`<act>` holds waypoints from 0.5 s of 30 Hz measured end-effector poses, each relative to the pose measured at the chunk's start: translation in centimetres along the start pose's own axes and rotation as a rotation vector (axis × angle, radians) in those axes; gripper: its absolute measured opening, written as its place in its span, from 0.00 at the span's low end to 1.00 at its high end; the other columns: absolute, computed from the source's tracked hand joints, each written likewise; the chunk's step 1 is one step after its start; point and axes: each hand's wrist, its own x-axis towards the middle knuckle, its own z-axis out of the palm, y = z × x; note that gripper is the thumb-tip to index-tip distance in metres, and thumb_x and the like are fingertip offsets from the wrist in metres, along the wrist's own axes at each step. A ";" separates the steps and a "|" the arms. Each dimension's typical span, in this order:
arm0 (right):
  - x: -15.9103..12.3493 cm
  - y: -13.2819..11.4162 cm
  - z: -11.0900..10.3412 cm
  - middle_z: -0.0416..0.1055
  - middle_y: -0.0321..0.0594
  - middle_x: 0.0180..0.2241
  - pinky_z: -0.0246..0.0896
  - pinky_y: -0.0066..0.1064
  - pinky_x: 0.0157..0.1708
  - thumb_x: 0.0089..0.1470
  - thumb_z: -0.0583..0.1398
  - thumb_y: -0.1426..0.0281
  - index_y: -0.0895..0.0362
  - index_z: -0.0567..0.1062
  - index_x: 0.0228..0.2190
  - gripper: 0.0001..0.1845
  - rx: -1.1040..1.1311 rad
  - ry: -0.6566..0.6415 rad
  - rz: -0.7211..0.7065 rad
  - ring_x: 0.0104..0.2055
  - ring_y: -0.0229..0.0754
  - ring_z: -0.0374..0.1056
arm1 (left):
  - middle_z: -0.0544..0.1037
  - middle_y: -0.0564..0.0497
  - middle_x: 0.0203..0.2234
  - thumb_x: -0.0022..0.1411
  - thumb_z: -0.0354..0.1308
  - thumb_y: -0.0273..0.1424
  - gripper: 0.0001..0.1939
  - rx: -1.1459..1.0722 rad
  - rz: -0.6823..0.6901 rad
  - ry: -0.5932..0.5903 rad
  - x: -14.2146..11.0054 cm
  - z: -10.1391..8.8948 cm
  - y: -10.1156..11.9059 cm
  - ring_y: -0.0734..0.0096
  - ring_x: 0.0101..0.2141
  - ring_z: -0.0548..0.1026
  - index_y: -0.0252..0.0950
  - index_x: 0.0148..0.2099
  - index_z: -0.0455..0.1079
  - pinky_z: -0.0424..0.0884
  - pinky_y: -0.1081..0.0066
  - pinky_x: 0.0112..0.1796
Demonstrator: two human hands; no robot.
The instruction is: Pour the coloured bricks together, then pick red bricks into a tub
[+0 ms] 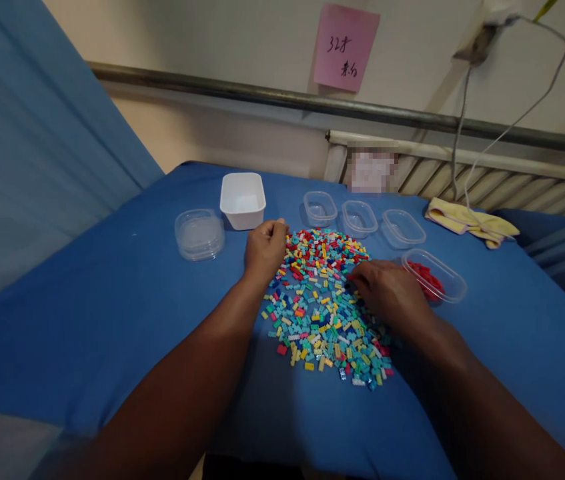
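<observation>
A wide heap of small multicoloured building bricks (329, 313) is spread over the blue cloth. At the heap's upper left edge is my left hand (265, 251), its fingers curled closed; whatever they hold is hidden. My right hand (387, 290) reaches over the right side of the heap with fingertips pinched together low among the bricks. A bit of red shows by those fingertips, too small to tell whether it is gripped. Just beyond the right hand, a clear plastic container (455, 288) holds red bricks (426, 280), partly hidden by that hand.
Three clear containers (361, 219) stand behind the heap. A white tub (243, 212) is at the back left, beside stacked clear lids (199, 235). A yellow cloth (469, 221) lies at the back right, with a hanging cable (512, 123) above. Blue curtains flank the table.
</observation>
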 end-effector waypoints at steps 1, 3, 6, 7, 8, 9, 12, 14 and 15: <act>0.0 0.2 0.1 0.84 0.42 0.42 0.62 0.36 0.41 0.69 0.60 0.68 0.51 0.83 0.44 0.11 0.030 0.009 -0.004 0.45 0.51 0.78 | 0.79 0.51 0.25 0.73 0.56 0.46 0.22 0.000 0.000 0.001 0.0 0.0 0.0 0.64 0.31 0.77 0.37 0.33 0.80 0.68 0.69 0.35; -0.2 0.5 0.3 0.84 0.42 0.42 0.64 0.36 0.42 0.69 0.60 0.66 0.51 0.83 0.44 0.10 0.106 0.029 -0.014 0.45 0.50 0.78 | 0.79 0.51 0.25 0.73 0.56 0.46 0.22 -0.002 -0.002 -0.003 0.0 0.0 0.0 0.64 0.31 0.76 0.37 0.33 0.79 0.68 0.68 0.35; -0.5 0.7 0.2 0.84 0.41 0.41 0.66 0.36 0.42 0.68 0.61 0.65 0.52 0.83 0.44 0.10 0.282 0.078 -0.013 0.42 0.48 0.79 | 0.79 0.51 0.25 0.73 0.56 0.46 0.22 -0.018 -0.007 -0.011 0.0 -0.1 0.1 0.64 0.30 0.76 0.37 0.33 0.79 0.68 0.68 0.34; -0.6 0.7 0.0 0.84 0.41 0.40 0.67 0.35 0.42 0.68 0.62 0.64 0.52 0.83 0.44 0.10 0.355 0.098 0.002 0.41 0.47 0.79 | 0.79 0.51 0.25 0.72 0.57 0.46 0.21 -0.026 -0.007 -0.010 0.0 0.0 0.1 0.64 0.30 0.76 0.37 0.33 0.80 0.68 0.68 0.34; -0.8 0.7 -0.2 0.84 0.40 0.39 0.67 0.35 0.40 0.67 0.62 0.64 0.52 0.83 0.44 0.10 0.431 0.113 0.025 0.39 0.46 0.79 | 0.79 0.51 0.25 0.72 0.57 0.46 0.21 -0.033 -0.007 -0.007 0.0 0.0 0.1 0.64 0.30 0.76 0.37 0.33 0.80 0.68 0.69 0.34; -1.0 0.7 -0.6 0.84 0.39 0.38 0.68 0.34 0.39 0.67 0.62 0.63 0.53 0.83 0.44 0.11 0.501 0.125 0.056 0.37 0.45 0.79 | 0.79 0.51 0.25 0.72 0.57 0.46 0.21 -0.036 -0.006 -0.003 0.0 0.0 0.1 0.65 0.30 0.76 0.37 0.33 0.80 0.68 0.69 0.34; -1.7 1.4 -2.1 0.84 0.40 0.36 0.68 0.34 0.35 0.65 0.63 0.59 0.53 0.84 0.43 0.14 0.600 0.169 0.148 0.34 0.45 0.77 | 0.79 0.51 0.25 0.72 0.57 0.46 0.21 -0.020 -0.009 -0.001 0.1 0.0 0.1 0.65 0.30 0.76 0.37 0.33 0.80 0.68 0.68 0.35; -2.3 2.9 -3.2 0.84 0.42 0.36 0.68 0.36 0.35 0.63 0.63 0.58 0.53 0.84 0.44 0.16 0.520 0.249 0.213 0.34 0.46 0.77 | 0.80 0.52 0.26 0.72 0.56 0.46 0.22 -0.008 -0.011 -0.002 0.1 0.0 0.0 0.65 0.31 0.76 0.37 0.33 0.80 0.68 0.68 0.35; -2.6 4.0 -3.6 0.84 0.44 0.37 0.68 0.37 0.36 0.63 0.63 0.57 0.53 0.84 0.44 0.16 0.438 0.297 0.250 0.35 0.48 0.77 | 0.79 0.52 0.26 0.72 0.56 0.46 0.22 -0.004 -0.009 -0.004 0.1 0.0 -0.1 0.65 0.31 0.76 0.37 0.33 0.80 0.69 0.68 0.36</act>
